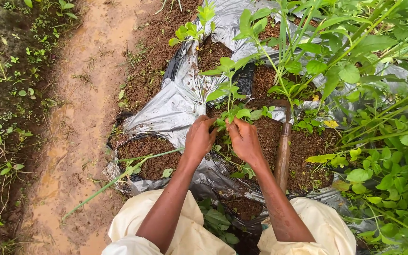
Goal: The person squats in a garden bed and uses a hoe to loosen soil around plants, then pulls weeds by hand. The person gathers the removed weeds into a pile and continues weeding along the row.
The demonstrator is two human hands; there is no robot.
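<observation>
Noted nearest the camera: pale cream trouser knees (185, 236), both forearms reaching forward between them. Left hand (199, 138) found closed, fingers pinched narrow on the lower leaves of a small green seedling (230, 101); right hand (244, 140) likewise closed, fingertips pinched on the same cluster of leaves from the other side, the two hands nearly touching. Seedling located directly ahead of the hands, rooted in dark brown soil (270, 134) showing through a gap in torn black plastic sheeting (175, 101). Stem seen thin and upright, long axis running from the soil up and away from the camera, tip leaning slightly left, leaves spread sideways. Judged light, soft and easily bruised; stem likely to snap if bent or tugged, so best taken low, close to the soil line, with a gentle pinch rather than by the leaves. Wooden tool handle (283, 151) observed just right of the right hand, standing in the soil, its curved metal head behind the seedling. Round soil-filled plastic bag (147, 151) recorded left of the left hand, a long green stalk lying across it. Further out: dense green foliage (378, 118) at right, wet muddy path (79, 123) at left with weeds beyond.
</observation>
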